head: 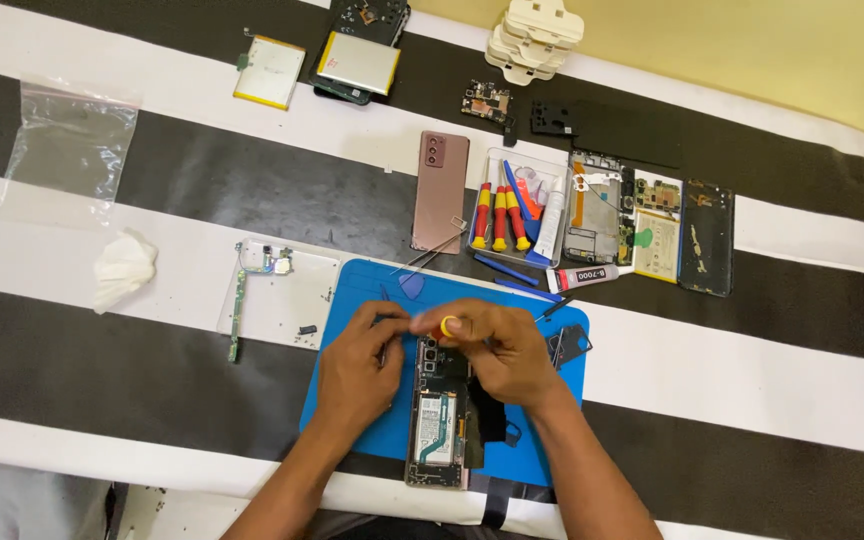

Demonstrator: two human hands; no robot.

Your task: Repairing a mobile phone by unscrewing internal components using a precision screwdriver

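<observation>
Both hands are over the opened phone [439,420], which lies lengthwise on the blue mat [357,285] near the table's front edge. The right hand [500,352] is closed around a red-and-yellow screwdriver [446,326], tip pointing down at the phone's upper end. The left hand [357,368] sits just beside it, fingers curled, pinching what looks like thin tweezers, though that's hard to make out. Beyond the mat, a clear tray [515,212] holds more screwdrivers.

Phone-repair workbench: a striped cloth-covered table [782,400] is laid with a blue work mat [372,285]; a screwdriver tray [517,215] is set at 12 o'clock, a glue tube [584,277] and dismantled phones [652,220] at 2 o'clock.
</observation>
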